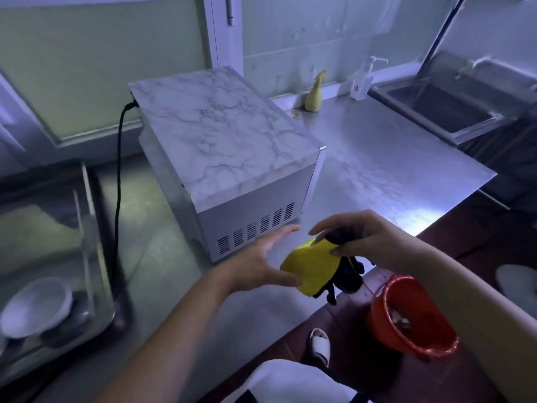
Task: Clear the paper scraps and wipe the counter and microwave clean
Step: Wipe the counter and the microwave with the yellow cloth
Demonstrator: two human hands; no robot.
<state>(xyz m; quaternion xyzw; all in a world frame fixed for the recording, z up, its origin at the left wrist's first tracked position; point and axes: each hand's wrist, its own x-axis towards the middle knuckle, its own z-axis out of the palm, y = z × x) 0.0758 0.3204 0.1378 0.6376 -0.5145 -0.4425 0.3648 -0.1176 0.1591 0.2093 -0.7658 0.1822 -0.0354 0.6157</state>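
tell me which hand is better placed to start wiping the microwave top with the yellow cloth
Likely the right hand: it pinches the yellow cloth by its upper end. The left hand is open beside the cloth, fingers straight, though it lies nearer the microwave.

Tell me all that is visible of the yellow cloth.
The yellow cloth looks soft and folded, with a black part hanging at its right side. The right hand pinches its upper end; the left hand, fingers straight, touches its lower left edge with the thumb. It hangs above the front edge of the counter.
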